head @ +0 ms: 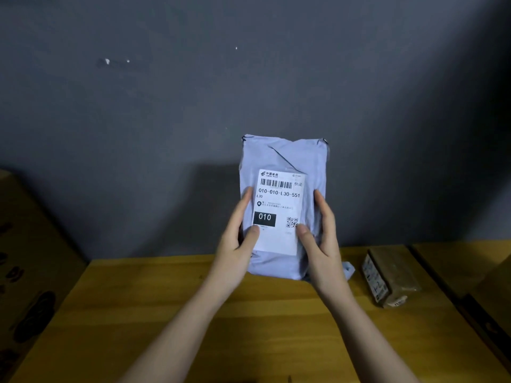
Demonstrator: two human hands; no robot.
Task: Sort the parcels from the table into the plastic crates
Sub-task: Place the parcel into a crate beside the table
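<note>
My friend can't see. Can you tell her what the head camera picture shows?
Two hands, the left hand and the right hand, hold a grey mailer parcel upright above a wooden table, its white label reading 010. A small brown box parcel lies on the table to the right.

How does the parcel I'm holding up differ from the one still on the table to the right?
The grey bag parcel is a soft, wrinkled poly mailer; the brown box parcel is rigid and taped. The bag is held upright above the table by the left hand and right hand; the box lies flat, untouched. The bag's label faces the camera, reading 010; the box's is on its side, unreadable. Both carry white shipping labels.
</note>
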